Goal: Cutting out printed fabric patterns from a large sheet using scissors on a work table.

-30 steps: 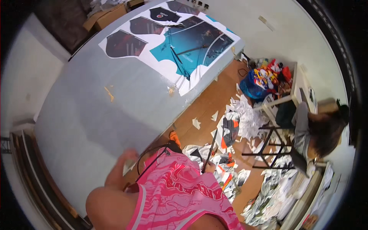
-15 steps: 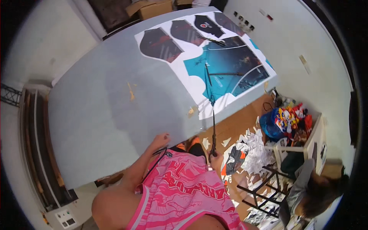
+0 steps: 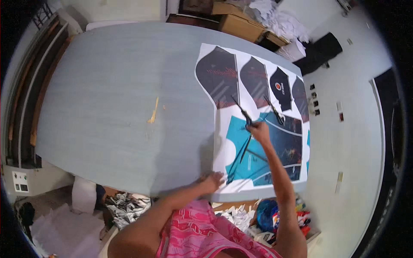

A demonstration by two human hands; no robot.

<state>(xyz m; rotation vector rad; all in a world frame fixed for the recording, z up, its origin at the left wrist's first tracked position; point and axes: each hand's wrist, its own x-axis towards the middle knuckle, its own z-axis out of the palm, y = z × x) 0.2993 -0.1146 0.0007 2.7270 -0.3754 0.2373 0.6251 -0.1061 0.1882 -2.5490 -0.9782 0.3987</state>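
Note:
A white printed sheet (image 3: pixel 222 129) with dark sleeve-shaped panels (image 3: pixel 219 73) and a large teal-and-black panel (image 3: pixel 241 129) lies on the right part of the grey table. My right hand (image 3: pixel 259 132) is closed on the handles of black scissors (image 3: pixel 243 112), above the teal panel. Their blades point far and left, toward the sleeve panels. My left hand (image 3: pixel 213 181) rests at the sheet's near left corner, fingers stretched out. A second pair of scissors (image 3: pixel 277 115) lies on the sheet just beyond my right hand. Thin dark tools (image 3: pixel 245 149) lie across the teal panel; their kind is unclear.
The grey table (image 3: pixel 107 107) spreads wide to the left, with a torn yellowish patch (image 3: pixel 153 112). Cardboard boxes (image 3: pixel 241 26) and white cloth (image 3: pixel 279 19) stand past its far edge. White scraps (image 3: pixel 238 217) and a blue bag (image 3: pixel 266 215) are below the near edge.
My right hand has lifted the scissors from beside my body to over the sheet. My left hand has moved right along the near edge to the sheet's corner. The view has shifted.

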